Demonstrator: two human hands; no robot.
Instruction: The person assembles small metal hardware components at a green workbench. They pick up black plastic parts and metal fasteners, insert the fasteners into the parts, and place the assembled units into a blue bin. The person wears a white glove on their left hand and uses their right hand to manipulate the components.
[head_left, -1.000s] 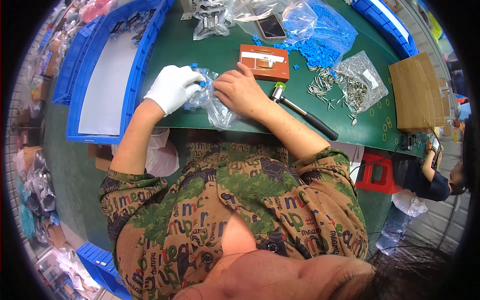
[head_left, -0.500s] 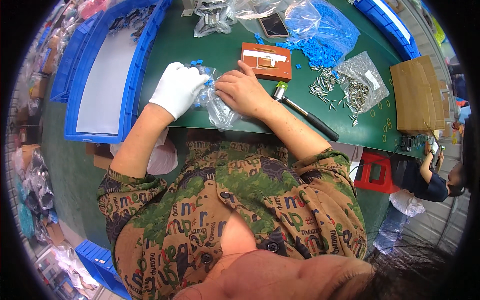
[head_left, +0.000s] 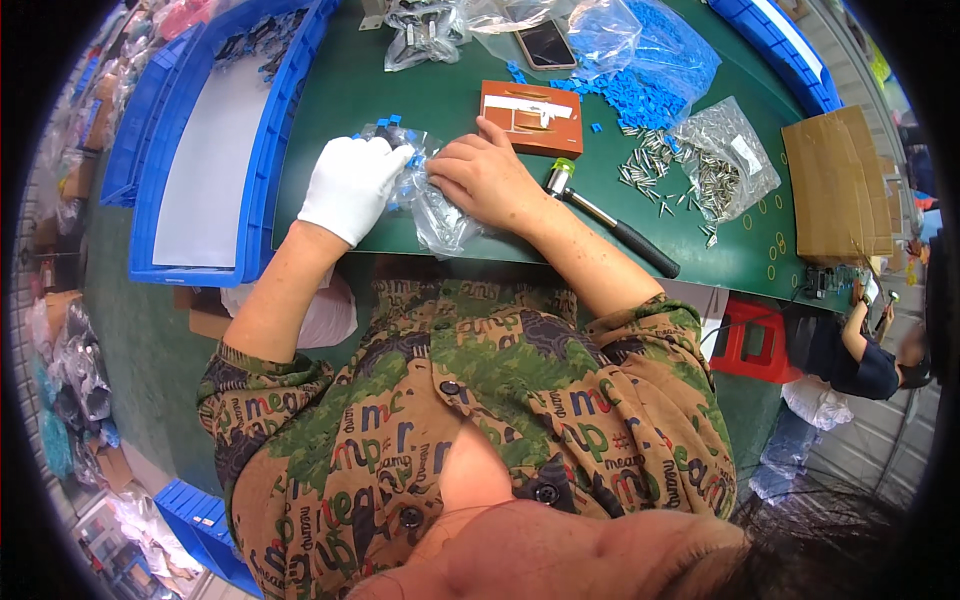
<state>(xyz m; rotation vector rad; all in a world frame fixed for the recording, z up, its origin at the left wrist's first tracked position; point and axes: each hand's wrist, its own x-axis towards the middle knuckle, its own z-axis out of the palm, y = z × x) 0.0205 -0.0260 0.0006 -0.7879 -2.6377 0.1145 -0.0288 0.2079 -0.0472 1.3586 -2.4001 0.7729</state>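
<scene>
left of centre in the upper frame, the left hand [head_left: 350,188], gloved in white, has its fingers bent inward and its tips facing right; its bare left forearm [head_left: 283,290] slants up from the lower left. the ungloved right hand [head_left: 482,180], near it at upper centre, shows its back, fingers leftward, one pointing up; the right forearm [head_left: 597,255] runs down rightward.

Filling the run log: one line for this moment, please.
left hand: gloved, at clear bag | right hand: bare, at same bag | hammer: lying on table
</scene>
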